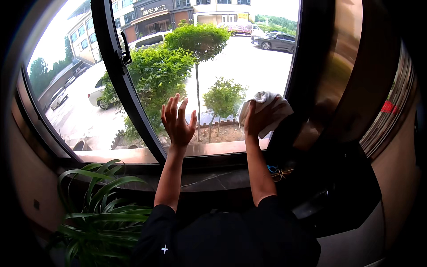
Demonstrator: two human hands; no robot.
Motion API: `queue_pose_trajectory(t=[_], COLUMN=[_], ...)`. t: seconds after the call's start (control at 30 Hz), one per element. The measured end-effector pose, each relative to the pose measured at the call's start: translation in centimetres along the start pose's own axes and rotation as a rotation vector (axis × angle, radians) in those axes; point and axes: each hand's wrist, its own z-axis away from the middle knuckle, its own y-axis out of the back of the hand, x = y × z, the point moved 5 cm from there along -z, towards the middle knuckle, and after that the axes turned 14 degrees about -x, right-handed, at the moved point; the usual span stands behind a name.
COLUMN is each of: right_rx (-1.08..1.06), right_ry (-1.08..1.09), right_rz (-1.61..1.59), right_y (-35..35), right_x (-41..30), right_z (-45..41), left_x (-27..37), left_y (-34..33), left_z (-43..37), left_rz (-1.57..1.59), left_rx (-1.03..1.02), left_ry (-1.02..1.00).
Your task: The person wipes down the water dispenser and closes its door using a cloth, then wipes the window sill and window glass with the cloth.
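In front of me is a window pane (pixel 267 73) set in a dark frame. My right hand (pixel 258 118) presses a bunched white cloth (pixel 263 98) to the lower right of this pane, close to the frame's right upright. Its fingers are spread over the cloth. My left hand (pixel 178 123) is raised before the glass with fingers apart and nothing in it; whether it touches the pane I cannot tell. Left of it runs the slanting dark window upright (pixel 133 96), which carries a black window handle (pixel 125 53).
A dark stone windowsill (pixel 213 182) with pale veins runs below the window. Scissors with blue handles (pixel 273 169) lie at its right, beside a dark bulky object (pixel 347 190). A long-leaved potted plant (pixel 103 213) stands at lower left. Shrubs (pixel 156 66) and parked cars (pixel 275 40) are outside.
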Motion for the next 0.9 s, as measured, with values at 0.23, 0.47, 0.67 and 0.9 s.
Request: queue_pose_trajectory(t=[0.23,0.47,0.67,0.9], right_rx=[0.010,-0.308,-0.639,-0.167], right_ry=[0.484,1.221,1.407,1.382], right_rz=[0.159,-0.087,-0.195,-0.088], right_y=[-1.4,-5.8,-11.7,-9.8], right_x=[-10.9,-27.5,-28.8,-28.7], right_z=[-1.9,4.7,10.1,8.5], left_x=[-6.4,-9.6,-11.7,-9.4], left_y=[1.5,4.1,2.8,1.5], left_z=[2.1,2.8,4.4,2.8], left_rz=[0.146,0.092,0.391,0.151], left_rx=[0.086,0.247,0.231,0.146], left_ry=[0.237,0.391,0.453,0.253])
